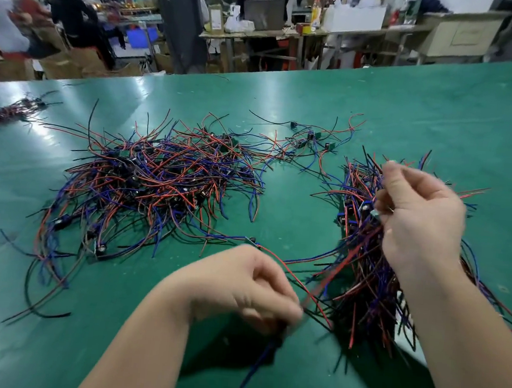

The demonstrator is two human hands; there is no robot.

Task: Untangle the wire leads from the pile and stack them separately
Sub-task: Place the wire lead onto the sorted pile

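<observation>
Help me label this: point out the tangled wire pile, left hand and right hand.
tangled wire pile (162,178), head view, heap's middle.
left hand (239,286), head view, knuckles.
right hand (421,222), head view, back.

Your table (412,115) is plain green with pale glare streaks. The pile (156,178) and the stack (362,282) each mix red, blue and black wires, with small green boards (318,135) among them. The lead (288,271) at your left hand (249,287) is red; the wire (259,361) below that hand is blue.
</observation>
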